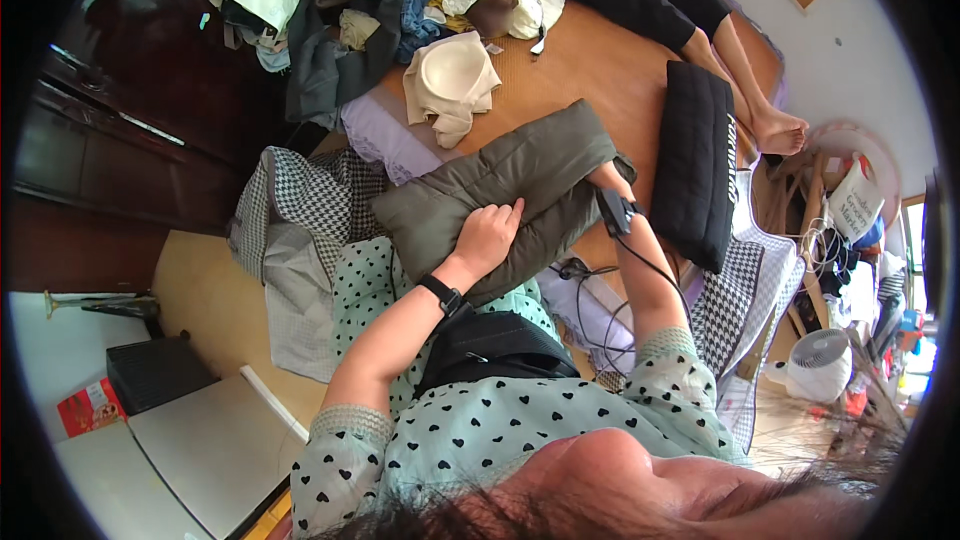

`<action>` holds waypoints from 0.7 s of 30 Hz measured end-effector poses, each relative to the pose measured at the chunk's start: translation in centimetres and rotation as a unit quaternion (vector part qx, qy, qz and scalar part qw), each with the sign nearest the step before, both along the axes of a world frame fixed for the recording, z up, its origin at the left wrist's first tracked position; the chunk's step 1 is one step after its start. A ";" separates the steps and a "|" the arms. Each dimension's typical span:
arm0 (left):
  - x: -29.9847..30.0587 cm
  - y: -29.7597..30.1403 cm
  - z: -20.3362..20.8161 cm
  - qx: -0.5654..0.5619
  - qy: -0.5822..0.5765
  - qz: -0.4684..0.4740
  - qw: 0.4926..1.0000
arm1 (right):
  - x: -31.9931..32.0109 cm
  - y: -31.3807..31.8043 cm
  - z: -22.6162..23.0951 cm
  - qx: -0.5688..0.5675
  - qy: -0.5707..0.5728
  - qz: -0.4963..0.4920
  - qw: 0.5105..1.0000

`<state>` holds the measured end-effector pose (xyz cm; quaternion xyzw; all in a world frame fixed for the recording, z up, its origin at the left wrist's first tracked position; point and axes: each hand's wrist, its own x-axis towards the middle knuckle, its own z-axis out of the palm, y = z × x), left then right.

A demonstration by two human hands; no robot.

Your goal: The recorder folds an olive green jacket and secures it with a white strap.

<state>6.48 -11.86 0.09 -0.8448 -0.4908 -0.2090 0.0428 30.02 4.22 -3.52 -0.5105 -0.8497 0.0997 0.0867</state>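
Resting palm-down on an olive padded garment (500, 175), a person's left hand (486, 240) lies with fingers loosely bent, no cloth visibly pinched. The right hand (607, 176) sits at the garment's right end, fingers hidden by the fabric; whether they grip cannot be told. The garment lies before the person's lap (365, 275), at the near side of an orange-brown mat (610, 70). It looks light, soft and slightly slippery, hardly fragile; the ends of its folded band seem the surest holds. Its quilted shell carries a dull sheen. To the right rests a black padded bundle (692, 160), blocky and smooth; farther off, a moulded beige top (450, 85) lies near a crumpled clothes heap (405, 25). Houndstooth cloth (310, 190) bunches at left.
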 end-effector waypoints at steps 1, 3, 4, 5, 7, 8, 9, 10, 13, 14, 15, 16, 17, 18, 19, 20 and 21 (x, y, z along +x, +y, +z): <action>0.0 0.2 -0.2 0.001 0.005 -0.007 1.000 | 0.3 -0.3 0.7 -0.038 -0.021 0.009 0.999; -0.3 0.6 -0.7 -0.003 -0.013 -0.010 1.000 | 0.5 -1.3 3.0 -0.127 -0.074 0.026 0.989; -0.5 0.7 -0.7 -0.007 -0.031 -0.018 0.999 | 0.6 -2.5 4.2 -0.113 -0.069 0.035 0.991; -0.8 0.8 -0.7 -0.008 -0.033 -0.014 0.999 | 0.4 -3.8 5.1 -0.079 -0.047 0.054 0.994; -1.5 1.6 -0.8 -0.025 -0.101 -0.020 0.994 | -0.7 -7.0 6.3 0.070 0.083 0.136 0.985; -1.8 1.7 -0.7 -0.041 -0.162 -0.015 0.986 | -2.1 -8.3 7.0 0.117 0.090 0.182 0.972; -1.9 1.8 0.1 -0.041 -0.164 -0.011 0.986 | -3.1 -9.2 7.4 0.163 0.097 0.223 0.956; -2.0 1.9 1.0 -0.040 -0.207 -0.015 0.977 | -3.4 -9.1 6.8 0.161 0.096 0.226 0.956; -1.7 1.9 1.5 -0.023 -0.281 -0.011 0.959 | -5.2 -8.6 5.8 0.156 0.129 0.253 0.946; -1.7 2.0 1.6 -0.024 -0.295 0.001 0.955 | -6.0 -8.5 5.9 0.152 0.123 0.255 0.947; -1.7 2.0 1.7 -0.026 -0.310 0.012 0.950 | -6.8 -8.5 6.2 0.147 0.118 0.257 0.948; -1.8 2.0 2.0 -0.025 -0.312 0.018 0.950 | -7.6 -8.5 5.9 0.162 0.083 0.257 0.949; -1.8 2.2 1.9 -0.025 -0.312 0.022 0.949 | -8.1 -8.2 5.4 0.161 0.084 0.261 0.948; -1.7 2.5 1.7 -0.016 -0.317 0.016 0.948 | -8.5 -7.8 4.6 0.141 -0.003 0.245 0.959; -1.6 2.6 1.8 -0.009 -0.322 0.008 0.947 | -8.8 -7.4 3.6 0.119 -0.091 0.227 0.962; -1.6 2.6 1.8 -0.011 -0.323 0.009 0.946 | -9.2 -6.6 2.4 0.082 -0.126 0.209 0.966; -1.6 2.5 2.1 -0.020 -0.306 0.006 0.952 | -9.5 -5.8 0.7 0.079 -0.125 0.211 0.966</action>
